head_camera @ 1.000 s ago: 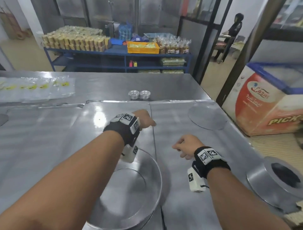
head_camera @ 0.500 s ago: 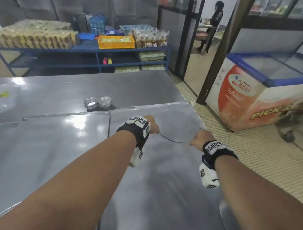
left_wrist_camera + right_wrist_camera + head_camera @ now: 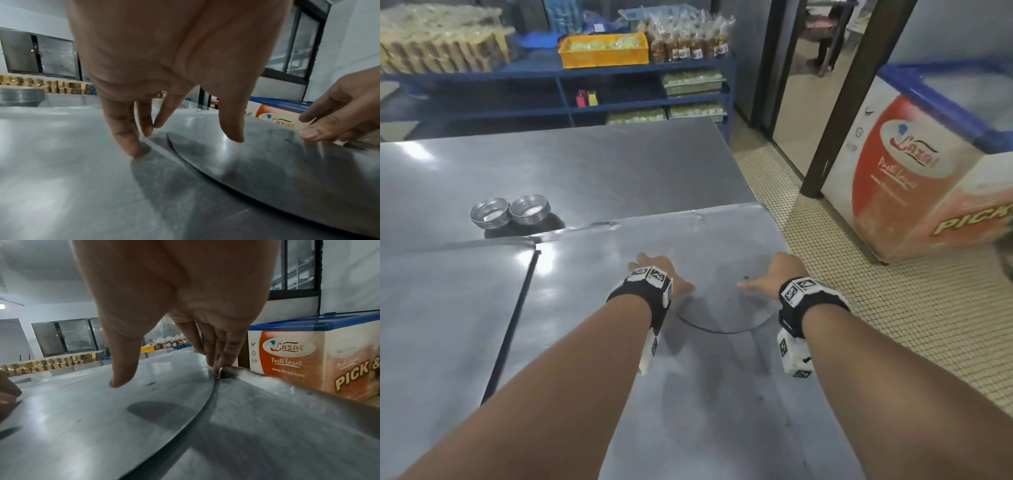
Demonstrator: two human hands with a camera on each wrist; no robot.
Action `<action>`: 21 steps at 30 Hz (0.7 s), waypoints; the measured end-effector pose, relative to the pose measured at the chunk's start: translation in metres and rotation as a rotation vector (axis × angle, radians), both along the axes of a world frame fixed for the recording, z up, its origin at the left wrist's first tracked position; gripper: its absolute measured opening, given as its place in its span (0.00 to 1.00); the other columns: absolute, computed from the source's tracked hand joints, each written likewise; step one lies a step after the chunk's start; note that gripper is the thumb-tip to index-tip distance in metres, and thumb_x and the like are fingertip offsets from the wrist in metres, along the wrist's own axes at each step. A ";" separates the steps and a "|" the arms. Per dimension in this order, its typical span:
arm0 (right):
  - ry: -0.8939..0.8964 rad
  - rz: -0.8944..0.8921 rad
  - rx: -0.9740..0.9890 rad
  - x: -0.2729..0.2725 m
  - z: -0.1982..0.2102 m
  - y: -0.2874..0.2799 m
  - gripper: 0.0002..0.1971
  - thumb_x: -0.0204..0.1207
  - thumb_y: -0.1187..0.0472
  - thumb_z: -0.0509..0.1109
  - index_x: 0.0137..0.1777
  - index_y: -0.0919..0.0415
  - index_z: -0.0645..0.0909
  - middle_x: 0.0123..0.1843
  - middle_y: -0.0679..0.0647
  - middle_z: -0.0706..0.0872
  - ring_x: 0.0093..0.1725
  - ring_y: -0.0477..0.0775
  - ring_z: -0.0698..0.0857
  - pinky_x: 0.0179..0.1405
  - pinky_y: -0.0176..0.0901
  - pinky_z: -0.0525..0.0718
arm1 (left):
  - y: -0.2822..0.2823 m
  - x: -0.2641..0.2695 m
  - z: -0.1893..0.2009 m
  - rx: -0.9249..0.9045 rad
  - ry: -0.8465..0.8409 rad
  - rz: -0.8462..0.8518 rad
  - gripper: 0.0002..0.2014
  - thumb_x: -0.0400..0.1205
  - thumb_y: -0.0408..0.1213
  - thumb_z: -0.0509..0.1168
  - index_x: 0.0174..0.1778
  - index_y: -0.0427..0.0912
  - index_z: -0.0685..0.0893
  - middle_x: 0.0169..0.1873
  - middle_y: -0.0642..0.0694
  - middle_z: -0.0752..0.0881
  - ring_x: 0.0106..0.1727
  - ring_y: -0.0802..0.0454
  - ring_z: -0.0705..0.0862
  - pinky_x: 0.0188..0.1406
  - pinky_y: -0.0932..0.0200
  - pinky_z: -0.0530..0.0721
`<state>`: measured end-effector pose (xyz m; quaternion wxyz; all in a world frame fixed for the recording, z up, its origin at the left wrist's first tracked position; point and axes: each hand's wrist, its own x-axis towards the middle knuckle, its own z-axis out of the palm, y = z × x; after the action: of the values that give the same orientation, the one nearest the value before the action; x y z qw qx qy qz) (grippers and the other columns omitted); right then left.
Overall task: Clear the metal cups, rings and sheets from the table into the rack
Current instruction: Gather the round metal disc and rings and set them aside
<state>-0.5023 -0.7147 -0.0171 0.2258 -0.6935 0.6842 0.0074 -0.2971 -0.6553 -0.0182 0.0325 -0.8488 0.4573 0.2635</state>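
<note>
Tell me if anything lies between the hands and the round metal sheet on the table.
Nothing visible does. The left hand and right hand flank the flat round metal sheet on the steel table, fingertips at its edges. The two stacks of small metal cups stand well off to the left. The rack is out of view.

A round metal sheet (image 3: pixel 722 301) lies flat on the table (image 3: pixel 585 171), between the left hand (image 3: pixel 661 274) and the right hand (image 3: pixel 774 274). The left fingertips (image 3: pixel 135 149) touch the table just left of the sheet's edge; the right fingertips (image 3: pixel 218 369) meet its right edge. Beyond the left fingers and further left, two stacks of metal cups (image 3: pixel 510 210) stand side by side. Right of the right fingers, past the table's edge, stands a chest freezer (image 3: pixel 914 171).
</note>
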 end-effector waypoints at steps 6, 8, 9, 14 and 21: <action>-0.040 -0.104 0.111 0.000 -0.001 -0.021 0.49 0.38 0.41 0.91 0.60 0.61 0.79 0.63 0.59 0.84 0.63 0.64 0.84 0.60 0.53 0.86 | -0.016 -0.009 -0.011 -0.072 -0.108 0.065 0.50 0.62 0.67 0.78 0.70 0.36 0.71 0.64 0.40 0.70 0.69 0.39 0.71 0.65 0.48 0.76; -0.092 -0.138 0.150 -0.003 -0.004 -0.028 0.46 0.42 0.47 0.93 0.60 0.63 0.78 0.63 0.59 0.85 0.63 0.65 0.85 0.60 0.53 0.86 | -0.022 -0.010 -0.012 -0.074 -0.091 0.075 0.51 0.59 0.65 0.82 0.69 0.37 0.71 0.63 0.41 0.71 0.69 0.40 0.72 0.64 0.50 0.78; -0.116 -0.148 0.160 -0.004 -0.005 -0.031 0.47 0.42 0.50 0.94 0.61 0.64 0.78 0.63 0.59 0.85 0.63 0.65 0.85 0.60 0.53 0.85 | -0.024 -0.010 -0.012 -0.075 -0.085 0.077 0.50 0.58 0.64 0.82 0.69 0.37 0.72 0.63 0.41 0.72 0.68 0.41 0.73 0.65 0.52 0.78; -0.163 -0.170 0.093 0.000 0.000 -0.033 0.63 0.35 0.52 0.95 0.73 0.67 0.68 0.71 0.59 0.79 0.72 0.63 0.79 0.71 0.53 0.79 | -0.023 -0.006 -0.009 -0.099 -0.080 0.138 0.54 0.59 0.67 0.81 0.72 0.36 0.69 0.64 0.41 0.73 0.71 0.42 0.73 0.69 0.52 0.75; -0.173 -0.148 -0.061 -0.004 0.020 -0.012 0.63 0.43 0.55 0.94 0.76 0.69 0.61 0.75 0.63 0.69 0.73 0.68 0.75 0.69 0.62 0.79 | -0.012 -0.003 0.003 -0.249 0.103 0.306 0.60 0.57 0.70 0.80 0.76 0.34 0.65 0.63 0.41 0.70 0.68 0.42 0.73 0.64 0.54 0.78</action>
<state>-0.5067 -0.7266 0.0031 0.2628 -0.6454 0.7115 -0.0900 -0.3000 -0.6669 -0.0154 -0.1366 -0.8912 0.3531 0.2499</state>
